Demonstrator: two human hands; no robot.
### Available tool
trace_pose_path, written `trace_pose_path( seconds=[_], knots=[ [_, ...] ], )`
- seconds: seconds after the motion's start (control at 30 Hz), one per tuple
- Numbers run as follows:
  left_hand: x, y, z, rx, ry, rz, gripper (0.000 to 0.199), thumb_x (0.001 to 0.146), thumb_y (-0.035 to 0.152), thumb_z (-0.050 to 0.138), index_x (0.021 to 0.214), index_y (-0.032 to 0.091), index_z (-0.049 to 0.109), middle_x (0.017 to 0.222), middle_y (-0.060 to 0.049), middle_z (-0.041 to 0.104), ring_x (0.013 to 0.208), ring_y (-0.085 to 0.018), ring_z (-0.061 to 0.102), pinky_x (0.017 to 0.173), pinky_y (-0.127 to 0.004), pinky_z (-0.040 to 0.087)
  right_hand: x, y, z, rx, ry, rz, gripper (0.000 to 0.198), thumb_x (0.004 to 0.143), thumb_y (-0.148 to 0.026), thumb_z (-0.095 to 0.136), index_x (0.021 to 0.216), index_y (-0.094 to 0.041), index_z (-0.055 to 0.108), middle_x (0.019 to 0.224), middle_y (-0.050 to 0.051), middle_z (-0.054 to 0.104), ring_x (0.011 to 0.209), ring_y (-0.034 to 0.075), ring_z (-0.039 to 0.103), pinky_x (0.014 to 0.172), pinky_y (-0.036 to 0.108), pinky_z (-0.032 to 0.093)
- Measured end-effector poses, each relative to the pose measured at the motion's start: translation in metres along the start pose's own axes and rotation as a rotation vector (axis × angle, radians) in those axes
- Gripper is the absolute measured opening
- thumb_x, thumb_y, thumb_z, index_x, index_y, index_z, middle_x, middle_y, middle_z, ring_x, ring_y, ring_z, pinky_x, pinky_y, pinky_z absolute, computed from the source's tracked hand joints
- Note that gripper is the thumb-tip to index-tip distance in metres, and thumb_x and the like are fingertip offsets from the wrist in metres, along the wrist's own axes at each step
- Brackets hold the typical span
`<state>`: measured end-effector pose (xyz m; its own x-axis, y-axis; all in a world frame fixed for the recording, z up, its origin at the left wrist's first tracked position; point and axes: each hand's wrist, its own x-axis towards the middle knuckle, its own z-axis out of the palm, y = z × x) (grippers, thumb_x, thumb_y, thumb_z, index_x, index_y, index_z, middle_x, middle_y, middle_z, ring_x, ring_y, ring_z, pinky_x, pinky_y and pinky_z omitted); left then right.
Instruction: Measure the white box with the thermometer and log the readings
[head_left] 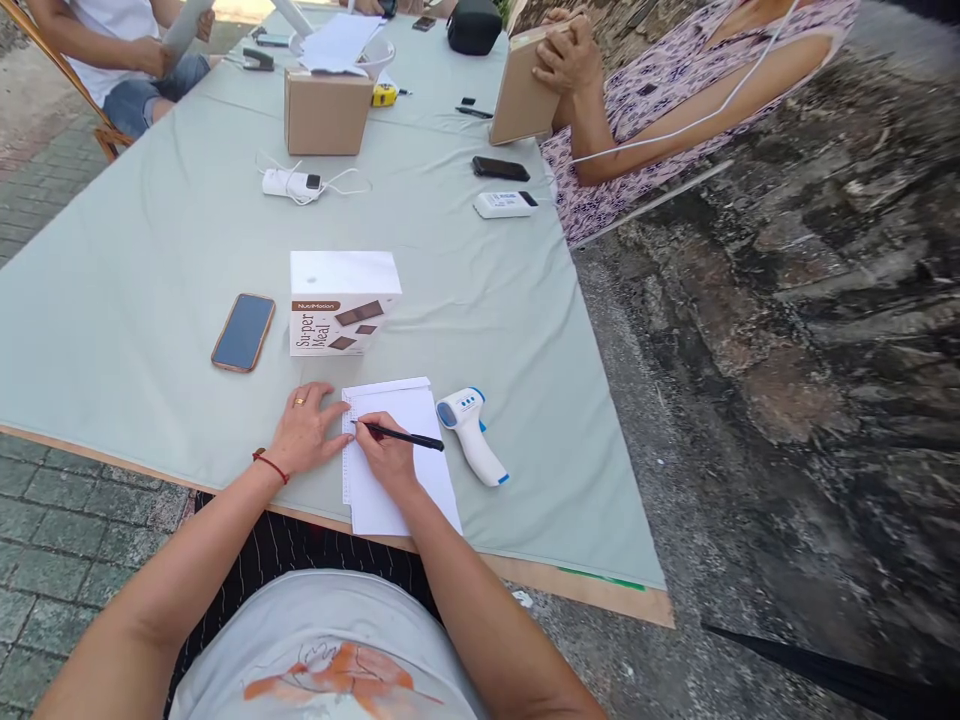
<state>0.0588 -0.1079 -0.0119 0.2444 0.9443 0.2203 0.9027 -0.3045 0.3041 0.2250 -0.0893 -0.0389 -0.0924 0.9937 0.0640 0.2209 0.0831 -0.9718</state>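
Note:
My right hand (388,455) is closed around a black pen (409,436), its tip on the upper left part of a white notepad (405,490). Fingers spread, my left hand (307,430) lies on the tablecloth with its fingertips at the notepad's left edge. Just right of the pad rests a white and blue infrared thermometer (474,437). A white and brown snack box (345,305) stands upright beyond my hands. To its left lies a smartphone (244,332) in a brown case, screen up. Any writing on the page is too small to make out.
A pale green cloth covers the table (150,300). Farther back are a cardboard box (327,112), a white device with a cable (291,184), a black phone (500,169) and a white power bank (505,204). One person at right holds a brown board (521,85); another sits at far left.

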Motion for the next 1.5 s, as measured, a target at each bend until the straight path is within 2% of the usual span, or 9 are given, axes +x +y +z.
trace_pose_path(
  seconds=[1.5],
  knots=[
    [-0.0003, 0.0007, -0.0002, -0.005, -0.005, -0.005, 0.044, 0.083, 0.045, 0.070, 0.121, 0.021, 0.067, 0.128, -0.015, 0.052, 0.124, -0.033, 0.046, 0.106, -0.052, 0.041, -0.0003, -0.0006, -0.0011, -0.014, 0.021, 0.025, 0.012, 0.075, -0.033, 0.055, 0.071, -0.023, 0.059, 0.064, -0.002, 0.060, 0.060, 0.015, 0.053, 0.062, 0.031, 0.046]
  ],
)
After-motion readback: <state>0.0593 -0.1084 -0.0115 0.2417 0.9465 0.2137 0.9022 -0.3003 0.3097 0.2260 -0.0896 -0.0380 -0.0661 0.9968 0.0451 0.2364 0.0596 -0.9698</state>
